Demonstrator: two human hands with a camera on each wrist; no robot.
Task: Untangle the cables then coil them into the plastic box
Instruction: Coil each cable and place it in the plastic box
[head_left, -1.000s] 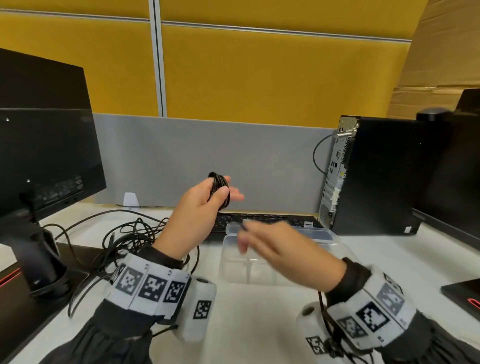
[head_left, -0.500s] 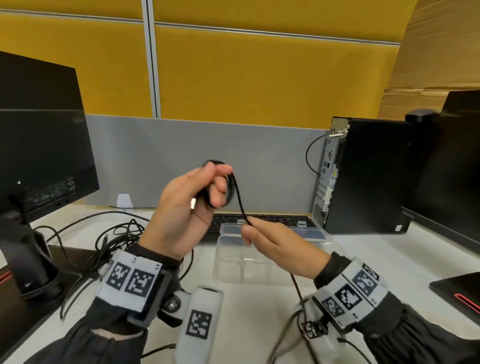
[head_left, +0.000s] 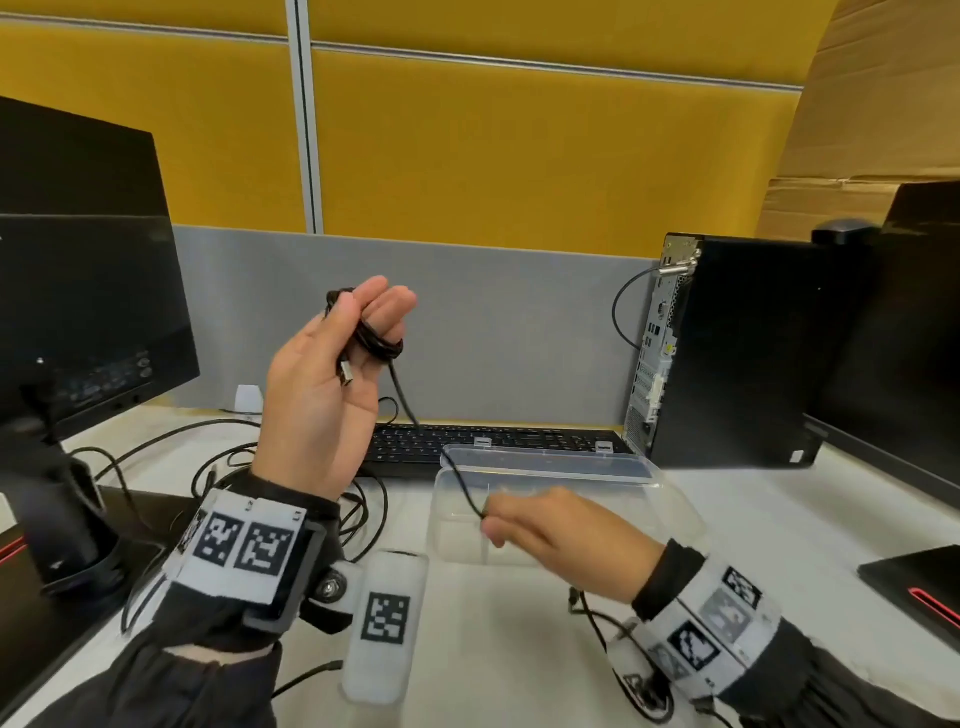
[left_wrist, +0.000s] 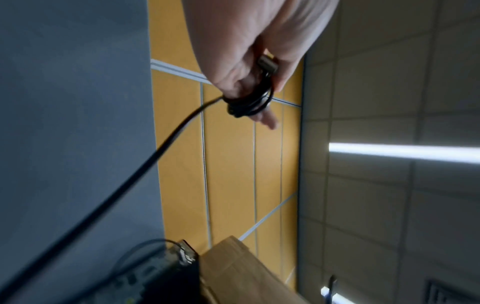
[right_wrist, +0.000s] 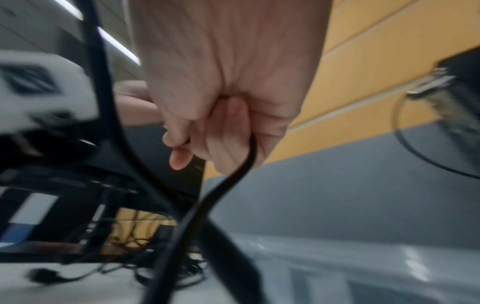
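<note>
Right hand: right hand (head_left: 561, 530) is low and nearest, fingers curled, pinching the thin black cable (head_left: 457, 480) just above the front of the box; in the right wrist view the right hand (right_wrist: 223, 107) has the cable (right_wrist: 233, 170) running out from under its fingers.
Left hand: left hand (head_left: 332, 384) is raised, palm toward the camera, fingers curled round a small coil of the same cable; a metal USB plug (head_left: 346, 373) hangs from the coil over the palm.
Left wrist view: left hand (left_wrist: 254, 51) grips the coil, and the cable (left_wrist: 161, 150) leaves it as one strand.
Cable run: one strand slopes from the coil down to the right hand.
Clear plastic box: clear plastic box (head_left: 670, 499) sits open on the white desk (head_left: 498, 644), under the right hand, lid back.
Loose black cables: a tangle (head_left: 218, 467) lies on the desk left of the box.
Black keyboard: black keyboard (head_left: 519, 439) lies just behind the box.
Black computer tower: black computer tower (head_left: 737, 353) stands at far right.
Black monitor: black monitor (head_left: 83, 301) stands at far left.
</note>
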